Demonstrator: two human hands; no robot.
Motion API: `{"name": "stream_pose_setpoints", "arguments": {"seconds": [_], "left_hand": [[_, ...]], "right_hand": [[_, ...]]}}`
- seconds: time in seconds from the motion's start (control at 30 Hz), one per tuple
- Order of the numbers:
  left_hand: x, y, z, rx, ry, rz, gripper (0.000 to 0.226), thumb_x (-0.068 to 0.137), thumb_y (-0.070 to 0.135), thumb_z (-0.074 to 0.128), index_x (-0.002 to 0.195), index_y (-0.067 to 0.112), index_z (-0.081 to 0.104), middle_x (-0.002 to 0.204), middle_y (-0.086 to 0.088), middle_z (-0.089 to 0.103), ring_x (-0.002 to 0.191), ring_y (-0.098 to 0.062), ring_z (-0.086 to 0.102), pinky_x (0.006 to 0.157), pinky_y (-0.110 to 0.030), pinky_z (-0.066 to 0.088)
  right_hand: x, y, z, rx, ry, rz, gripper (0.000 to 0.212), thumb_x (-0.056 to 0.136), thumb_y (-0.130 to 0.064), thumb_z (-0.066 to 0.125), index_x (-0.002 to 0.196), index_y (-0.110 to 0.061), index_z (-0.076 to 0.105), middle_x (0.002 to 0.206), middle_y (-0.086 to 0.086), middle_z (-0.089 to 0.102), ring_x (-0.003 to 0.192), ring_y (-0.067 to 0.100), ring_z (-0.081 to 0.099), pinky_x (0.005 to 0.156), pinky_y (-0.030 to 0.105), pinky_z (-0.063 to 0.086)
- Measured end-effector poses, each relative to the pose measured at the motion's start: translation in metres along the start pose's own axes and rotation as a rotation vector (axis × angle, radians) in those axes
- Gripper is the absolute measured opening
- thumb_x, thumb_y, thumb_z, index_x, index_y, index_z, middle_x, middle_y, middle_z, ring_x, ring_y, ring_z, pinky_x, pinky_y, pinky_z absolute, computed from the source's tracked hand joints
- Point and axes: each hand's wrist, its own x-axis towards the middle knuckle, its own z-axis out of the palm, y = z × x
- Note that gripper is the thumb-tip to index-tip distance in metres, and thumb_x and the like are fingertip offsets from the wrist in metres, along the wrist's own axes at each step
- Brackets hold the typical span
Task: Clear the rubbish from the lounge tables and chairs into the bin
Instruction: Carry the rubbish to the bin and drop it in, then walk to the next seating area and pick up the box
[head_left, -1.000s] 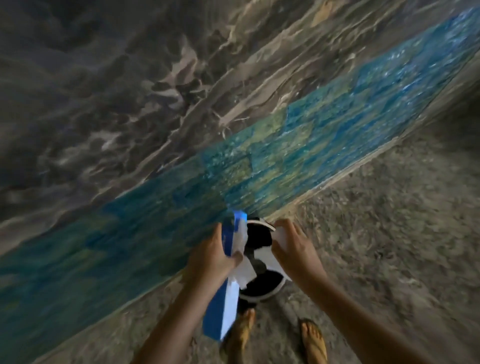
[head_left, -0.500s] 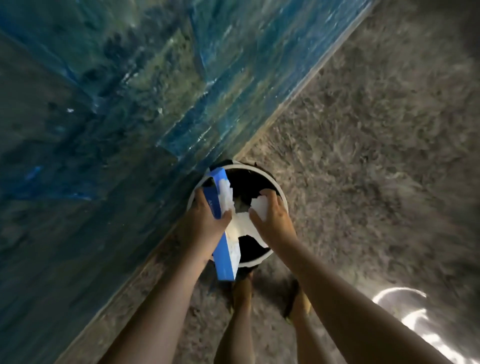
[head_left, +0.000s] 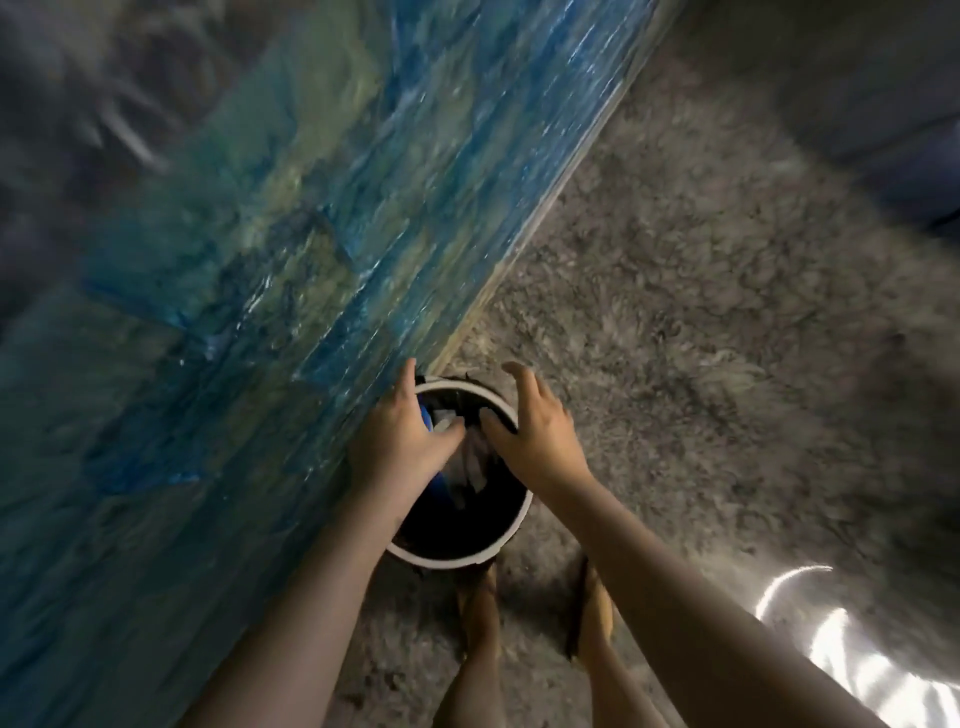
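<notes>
The blue carton (head_left: 427, 417) and white papers (head_left: 467, 460) have dropped from my grip into the bin (head_left: 447, 563), and my left hand (head_left: 400, 441) and right hand (head_left: 535, 436) now hover spread and empty over it, where a clumsy knock could tip everything onto the shaggy rug (head_left: 675, 338).

This looks like a carpeted indoor lounge, homely rather than a workplace. A shaggy grey-brown rug (head_left: 675, 338) covers the floor beyond and to the right of the right hand (head_left: 535, 436). To the left of the left hand (head_left: 400, 441) rises a glossy panel (head_left: 311, 208) marbled in blue and green. It is plainly decorative, though blur hides whether it is wall or furniture. Beneath the 2 hands stands 1 small round waste bin (head_left: 457, 564) with a white rim and dark lining.
</notes>
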Motion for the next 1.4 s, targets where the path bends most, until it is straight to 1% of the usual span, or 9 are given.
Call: {"name": "stream_pose_setpoints", "arguments": {"seconds": [0.17, 0.33, 0.6, 0.77, 0.87, 1.03, 1.1, 1.27, 1.4], "left_hand": [[-0.015, 0.099, -0.065, 0.021, 0.056, 0.249, 0.085, 0.074, 0.045, 0.067, 0.144, 0.025, 0.023, 0.134, -0.007, 0.049, 0.117, -0.029, 0.050, 0.088, -0.037, 0.041], [-0.055, 0.232, -0.120, 0.050, 0.137, 0.546, 0.072, 0.077, 0.048, 0.062, 0.138, 0.022, 0.035, 0.127, -0.007, 0.054, 0.110, -0.029, 0.055, 0.085, -0.038, 0.045], [-0.195, 0.475, -0.128, -0.019, 0.146, 1.086, 0.056, 0.076, 0.042, 0.065, 0.125, 0.018, 0.053, 0.112, -0.010, 0.063, 0.099, -0.029, 0.060, 0.080, -0.036, 0.048], [-0.335, 0.615, -0.061, -0.111, 0.003, 1.388, 0.048, 0.074, 0.034, 0.070, 0.117, 0.017, 0.059, 0.105, -0.008, 0.063, 0.090, -0.027, 0.061, 0.076, -0.036, 0.050], [-0.430, 0.684, -0.006, -0.110, -0.063, 1.565, 0.049, 0.074, 0.037, 0.069, 0.119, 0.021, 0.057, 0.109, -0.006, 0.062, 0.092, -0.027, 0.062, 0.080, -0.040, 0.051], [-0.579, 0.775, 0.079, -0.171, -0.142, 1.815, 0.053, 0.075, 0.043, 0.067, 0.123, 0.024, 0.055, 0.119, -0.003, 0.061, 0.100, -0.024, 0.061, 0.081, -0.035, 0.049], [-0.631, 0.805, 0.107, -0.223, -0.187, 1.889, 0.052, 0.074, 0.038, 0.069, 0.121, 0.020, 0.056, 0.116, -0.006, 0.063, 0.098, -0.025, 0.061, 0.082, -0.037, 0.050], [-0.729, 0.864, 0.178, -0.315, -0.267, 2.046, 0.040, 0.074, 0.038, 0.069, 0.110, 0.024, 0.059, 0.100, -0.001, 0.066, 0.084, -0.022, 0.063, 0.069, -0.029, 0.046], [-0.787, 0.912, 0.254, -0.264, -0.406, 2.104, 0.044, 0.075, 0.044, 0.065, 0.115, 0.029, 0.056, 0.106, 0.006, 0.064, 0.089, -0.017, 0.063, 0.076, -0.038, 0.052]], "right_hand": [[-0.014, -0.030, -0.118, 0.016, 0.267, -0.088, 0.054, 0.088, -0.032, 0.056, 0.134, -0.014, 0.036, 0.134, 0.006, 0.046, 0.123, 0.026, 0.042, 0.100, 0.042, 0.035], [-0.055, -0.041, -0.265, 0.041, 0.592, -0.077, 0.051, 0.087, -0.031, 0.056, 0.132, -0.013, 0.039, 0.133, 0.005, 0.048, 0.122, 0.023, 0.043, 0.100, 0.041, 0.036], [-0.210, 0.019, -0.479, 0.047, 1.080, 0.050, 0.043, 0.089, -0.029, 0.056, 0.128, -0.014, 0.046, 0.126, 0.005, 0.052, 0.117, 0.021, 0.047, 0.096, 0.040, 0.039], [-0.353, 0.099, -0.590, -0.043, 1.370, 0.195, 0.035, 0.088, -0.027, 0.057, 0.120, -0.013, 0.051, 0.118, 0.006, 0.056, 0.109, 0.025, 0.051, 0.092, 0.044, 0.040], [-0.445, 0.148, -0.642, -0.128, 1.470, 0.266, 0.034, 0.088, -0.026, 0.057, 0.118, -0.012, 0.051, 0.116, 0.008, 0.057, 0.106, 0.026, 0.051, 0.089, 0.043, 0.041], [-0.595, 0.220, -0.708, -0.271, 1.636, 0.409, 0.032, 0.087, -0.020, 0.059, 0.117, -0.009, 0.054, 0.115, 0.011, 0.059, 0.104, 0.029, 0.054, 0.088, 0.041, 0.042], [-0.647, 0.245, -0.729, -0.322, 1.691, 0.483, 0.033, 0.086, -0.021, 0.059, 0.117, -0.010, 0.054, 0.114, 0.010, 0.059, 0.105, 0.028, 0.054, 0.090, 0.042, 0.042], [-0.748, 0.315, -0.768, -0.392, 1.799, 0.633, 0.031, 0.085, -0.019, 0.060, 0.115, -0.011, 0.055, 0.112, 0.008, 0.061, 0.104, 0.026, 0.055, 0.091, 0.040, 0.043], [-0.802, 0.387, -0.791, -0.395, 1.808, 0.749, 0.032, 0.085, -0.016, 0.060, 0.116, -0.010, 0.055, 0.114, 0.008, 0.060, 0.106, 0.026, 0.055, 0.092, 0.038, 0.043]]}}
